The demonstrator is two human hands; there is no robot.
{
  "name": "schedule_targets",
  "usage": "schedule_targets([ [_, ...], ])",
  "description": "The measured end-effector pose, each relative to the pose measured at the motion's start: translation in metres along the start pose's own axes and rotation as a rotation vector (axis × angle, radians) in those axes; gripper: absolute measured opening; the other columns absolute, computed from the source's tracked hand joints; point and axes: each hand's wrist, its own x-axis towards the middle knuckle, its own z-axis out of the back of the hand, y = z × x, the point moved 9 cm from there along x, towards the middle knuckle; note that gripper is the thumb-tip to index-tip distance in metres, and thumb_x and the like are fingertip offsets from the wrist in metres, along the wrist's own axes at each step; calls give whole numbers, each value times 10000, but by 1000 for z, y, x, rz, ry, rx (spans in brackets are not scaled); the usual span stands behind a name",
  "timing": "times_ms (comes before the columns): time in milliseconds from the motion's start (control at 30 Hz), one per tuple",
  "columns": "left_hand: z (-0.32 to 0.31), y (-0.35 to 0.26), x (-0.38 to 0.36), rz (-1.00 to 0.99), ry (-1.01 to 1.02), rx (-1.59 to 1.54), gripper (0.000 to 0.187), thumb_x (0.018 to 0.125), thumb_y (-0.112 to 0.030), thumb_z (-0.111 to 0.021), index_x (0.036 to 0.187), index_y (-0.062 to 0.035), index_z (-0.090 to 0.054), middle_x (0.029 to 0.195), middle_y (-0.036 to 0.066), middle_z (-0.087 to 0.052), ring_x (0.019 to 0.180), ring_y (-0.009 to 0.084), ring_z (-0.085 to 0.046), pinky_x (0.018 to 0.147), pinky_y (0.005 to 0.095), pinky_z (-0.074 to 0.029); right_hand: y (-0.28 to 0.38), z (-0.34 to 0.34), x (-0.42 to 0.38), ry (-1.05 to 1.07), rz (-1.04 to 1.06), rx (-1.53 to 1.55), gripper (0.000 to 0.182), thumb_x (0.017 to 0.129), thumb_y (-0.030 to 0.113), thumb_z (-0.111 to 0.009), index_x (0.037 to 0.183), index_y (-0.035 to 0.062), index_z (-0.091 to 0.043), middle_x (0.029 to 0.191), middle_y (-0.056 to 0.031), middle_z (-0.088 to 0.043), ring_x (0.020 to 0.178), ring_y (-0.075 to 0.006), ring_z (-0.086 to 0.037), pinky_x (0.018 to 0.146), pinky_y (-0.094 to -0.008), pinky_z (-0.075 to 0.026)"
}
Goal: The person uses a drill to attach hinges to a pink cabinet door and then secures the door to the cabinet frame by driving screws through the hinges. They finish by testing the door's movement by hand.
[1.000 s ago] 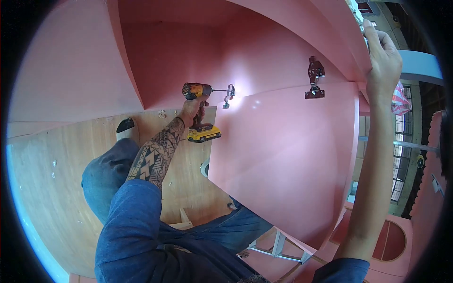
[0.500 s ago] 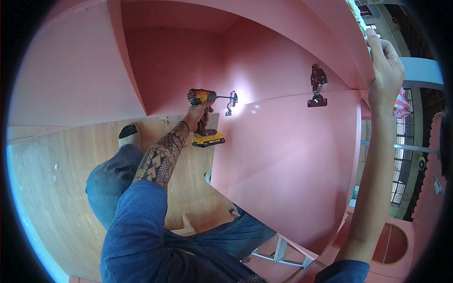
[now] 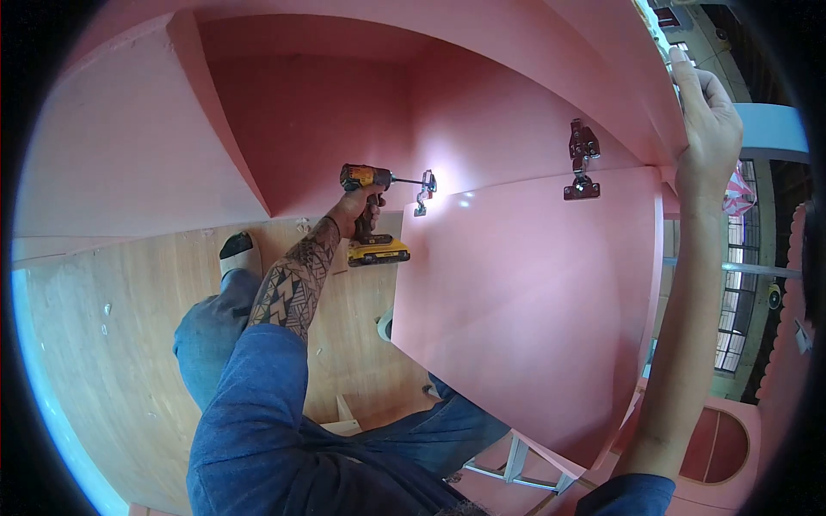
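My left hand (image 3: 354,211) grips a yellow-and-black cordless drill (image 3: 365,177) by its handle. Its long bit points right and meets a metal hinge (image 3: 428,185) at the inner wall of a pink cabinet (image 3: 310,120). A bright light falls on the wall around that hinge. The hinge joins a pink door (image 3: 525,301), which hangs open. Farther right, a second hinge (image 3: 582,163) spans the wall and the door. My right hand (image 3: 712,116) is raised, its fingers curled over the cabinet's outer edge, partly hidden behind it.
The wooden floor (image 3: 129,344) lies to the left, with small scraps on it. My shod foot (image 3: 239,254) rests near the cabinet's lower edge. A light metal frame (image 3: 516,460) stands below the door. A pink panel with a rounded opening (image 3: 718,447) is at lower right.
The view has shifted slightly, so the cabinet, door and hinges sit a little lower and to the right. The drill's bit stays at the same hinge, and both hands keep their hold.
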Motion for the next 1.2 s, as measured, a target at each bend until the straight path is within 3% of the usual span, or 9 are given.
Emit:
schedule_targets([
  [233,1,4,-3,41,36,2,249,971,-357,-709,918,-137,-606,652,-65,-535,517,58,-503,501,274,-446,4,8,-6,-17,-34,-1,486,962,502,-734,917,22,-798,782,-84,-731,724,-116,-663,669,-228,-473],
  [300,-2,5,-2,40,71,16,257,971,-365,-711,914,-138,-603,644,-67,-535,519,54,-507,502,270,-448,11,7,-6,-41,0,-14,426,1021,436,-703,889,34,-750,750,-4,-647,691,-57,-577,610,-199,-433],
  [600,-10,2,-2,42,52,-8,312,973,-408,-710,928,-116,-611,622,-68,-539,499,76,-501,516,275,-455,4,7,1,-15,-41,49,450,1002,474,-712,909,34,-747,770,-30,-671,714,-96,-612,641,-242,-496],
  [1133,-5,4,3,-2,45,3,364,949,-436,-736,932,-87,-634,598,-53,-521,503,90,-510,507,283,-454,-8,5,11,7,-35,52,405,1002,401,-741,948,1,-767,822,-1,-679,767,-49,-587,683,-195,-448],
  [1200,-6,3,1,-3,41,-33,370,948,-442,-735,951,-82,-650,590,-52,-524,482,95,-502,498,284,-455,-6,4,19,-5,50,-39,396,988,395,-756,963,1,-785,847,1,-696,771,-52,-577,682,-215,-450],
])
